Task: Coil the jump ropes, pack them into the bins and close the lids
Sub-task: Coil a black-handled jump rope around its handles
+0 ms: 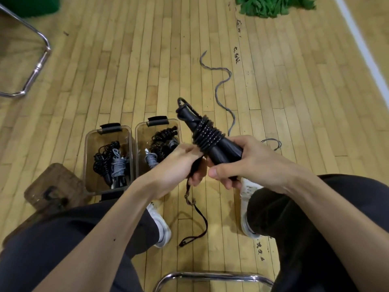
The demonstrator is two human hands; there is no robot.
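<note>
Right hand grip: right hand [250, 163] is wrapped tight round the butt ends of the two handles of a black jump rope [219, 144], fingers curled under and thumb across the front. The handles point up and away to the left.
Left hand grip: left hand [179, 165] has its fingers closed on the cord right where it leaves the wraps, just beside the right hand.
Rope spot: cord is wound in snug turns round the middle of both handles. The bundle is up in the air between the knees, not in either bin.
Loose tail: rest of the cord hangs from the left hand, knotted partway down, and ends in a loop on the wooden plank floor [126, 60].
Closest stuff: curved chrome tube [210, 276] at the bottom edge, dark trousers [63, 239], white sneakers [162, 226] flat on the floor.
Bins: left clear plastic bin [85, 154] and right clear plastic bin [136, 148] sit side by side past the left knee, tops open, a black latch at each far end. Both hold coiled black and grey ropes.
Beside bins: worn brown wooden block [54, 184], just left of the left bin.
Further out: loose grey rope [223, 81] snaking across the floor beyond the hands.
Far edge: chrome chair frame [37, 68] far left, green cloth pile [273, 6] at the top, white painted line [362, 45] on the right.
</note>
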